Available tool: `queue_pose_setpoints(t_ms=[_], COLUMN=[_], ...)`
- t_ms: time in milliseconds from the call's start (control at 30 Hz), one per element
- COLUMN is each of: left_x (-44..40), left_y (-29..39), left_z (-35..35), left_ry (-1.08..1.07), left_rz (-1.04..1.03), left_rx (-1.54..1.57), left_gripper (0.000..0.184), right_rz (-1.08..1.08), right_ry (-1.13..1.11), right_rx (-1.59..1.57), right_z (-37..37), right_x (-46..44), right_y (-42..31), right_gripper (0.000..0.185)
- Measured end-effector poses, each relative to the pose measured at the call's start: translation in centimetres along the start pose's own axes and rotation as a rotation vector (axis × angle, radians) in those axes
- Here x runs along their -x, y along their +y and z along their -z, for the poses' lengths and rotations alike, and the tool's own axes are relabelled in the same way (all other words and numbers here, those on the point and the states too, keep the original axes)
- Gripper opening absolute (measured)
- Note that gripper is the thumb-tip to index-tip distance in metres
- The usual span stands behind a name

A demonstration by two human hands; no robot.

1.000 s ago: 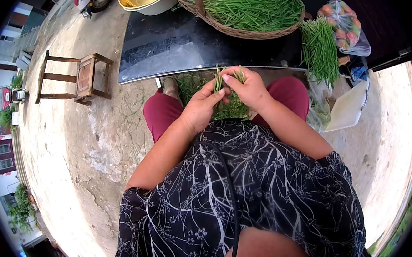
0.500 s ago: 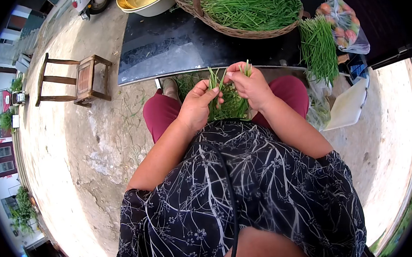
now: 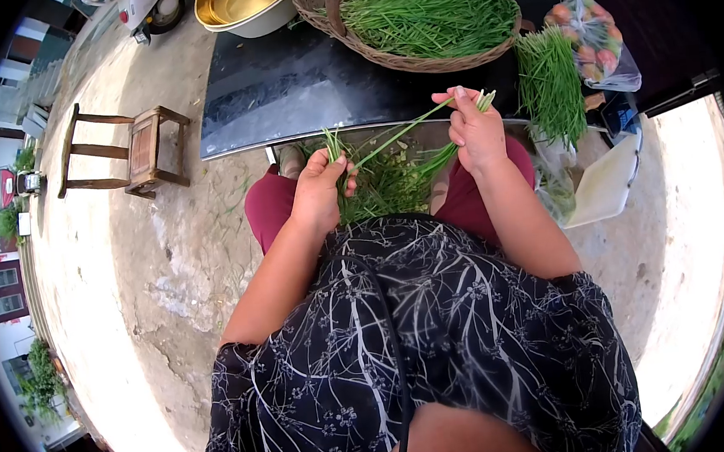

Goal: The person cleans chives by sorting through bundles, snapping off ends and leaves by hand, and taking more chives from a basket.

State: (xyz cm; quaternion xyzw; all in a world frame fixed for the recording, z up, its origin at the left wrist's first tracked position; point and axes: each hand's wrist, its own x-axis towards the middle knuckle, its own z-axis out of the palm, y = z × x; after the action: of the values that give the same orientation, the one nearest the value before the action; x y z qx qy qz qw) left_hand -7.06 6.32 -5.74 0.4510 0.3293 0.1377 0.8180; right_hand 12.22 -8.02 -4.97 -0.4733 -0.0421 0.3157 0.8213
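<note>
My left hand (image 3: 319,191) is closed around a small bunch of chives (image 3: 334,146), over my lap at the table's front edge. To its right and slightly higher, my right hand (image 3: 479,134) pinches the end of a long green stalk (image 3: 406,129), which stretches between both hands. More chives (image 3: 437,164) pass through the right hand, pale ends up and leaves hanging down. Loose green trimmings (image 3: 389,186) lie below, between my knees. A wicker basket (image 3: 439,64) on the table holds a heap of cut chives (image 3: 427,16).
On the dark table (image 3: 278,106), a gold-lined basin (image 3: 237,1) stands back left. A chive bundle (image 3: 550,87) hangs over the right edge beside a plastic bag of round fruit (image 3: 597,41). A wooden chair (image 3: 145,149) stands left; a white container (image 3: 606,179) is on the right.
My hands have moved apart, the left going left and the right going right and up. A single stalk is now drawn out between them. The view has shifted slightly.
</note>
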Motion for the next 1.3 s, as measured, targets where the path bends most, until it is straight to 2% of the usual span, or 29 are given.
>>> queue_pose_setpoints(t_ms=[167, 300, 400, 467, 567, 600, 667, 700, 733, 833, 867, 933, 1067, 1133, 1233, 1300], left_x=[-0.6, -0.6, -0.3, 0.0, 0.1, 0.3, 0.4, 0.5, 0.6, 0.7, 0.7, 0.7, 1.0, 0.8, 0.7, 0.5], left_y=[-0.1, 0.1, 0.6, 0.6, 0.6, 0.6, 0.5, 0.6, 0.6, 0.3, 0.2, 0.0, -0.5, -0.7, -0.2, 0.2], left_z=[1.1, 1.1, 0.4, -0.1, -0.6, -0.7, -0.8, -1.1, -1.2, -1.5, -1.7, -2.4, -3.0, -2.9, -2.3, -2.0], left_ry=[0.117, 0.133, 0.102, -0.028, -0.084, -0.103, -0.136, -0.146, -0.157, -0.202, -0.226, -0.243, -0.293, -0.313, -0.351, -0.339], left_rz=[0.003, 0.014, 0.017, 0.012, 0.003, 0.009, 0.009, 0.009, 0.010, 0.028, 0.026, 0.011, 0.005, -0.012, 0.056, 0.133], left_rx=[0.018, 0.028, 0.042, 0.041, 0.017, 0.009, 0.018, 0.016, 0.014, 0.000, -0.011, -0.053, -0.234, -0.245, -0.088, 0.211], left_gripper=[0.000, 0.001, 0.004, 0.010, 0.016, 0.018, 0.023, 0.024, 0.026, 0.032, 0.034, 0.035, 0.038, 0.039, 0.039, 0.034], right_rz=[0.075, 0.089, 0.026, -0.026, -0.194, -0.195, -0.071, 0.044, 0.043, -0.080, -0.266, 0.021, -0.100, -0.138, -0.141, -0.115], right_ry=[0.081, 0.083, 0.027, -0.015, -0.279, -0.283, -0.375, -0.448, -0.448, -0.687, -0.609, -0.610, -0.455, -0.423, -0.457, -0.485], right_rx=[-0.091, -0.103, -0.067, -0.043, 0.187, 0.185, 0.593, 0.671, 0.670, 0.646, 0.563, 0.590, 0.783, 0.667, 0.596, 0.491], right_z=[1.8, 2.0, 1.1, 0.3, -0.7, -1.1, -2.1, -2.5, -2.6, -3.4, -3.8, -4.4, -4.6, -4.4, -3.7, -3.5], right_x=[-1.1, -1.1, -0.4, 0.1, 1.1, 1.4, 2.0, 2.2, 2.4, 2.8, 3.6, 4.1, 4.1, 4.2, 3.8, 3.6], right_y=[-1.5, -2.0, -1.6, -1.0, -0.9, -0.9, -0.6, -0.5, -0.4, -0.1, -0.2, 2.5, 3.3, 3.7, 4.1, 4.1], right_gripper=[0.013, 0.015, 0.017, 0.019, 0.028, 0.028, 0.027, 0.026, 0.026, 0.030, 0.024, 0.020, 0.018, 0.017, 0.016, 0.015])
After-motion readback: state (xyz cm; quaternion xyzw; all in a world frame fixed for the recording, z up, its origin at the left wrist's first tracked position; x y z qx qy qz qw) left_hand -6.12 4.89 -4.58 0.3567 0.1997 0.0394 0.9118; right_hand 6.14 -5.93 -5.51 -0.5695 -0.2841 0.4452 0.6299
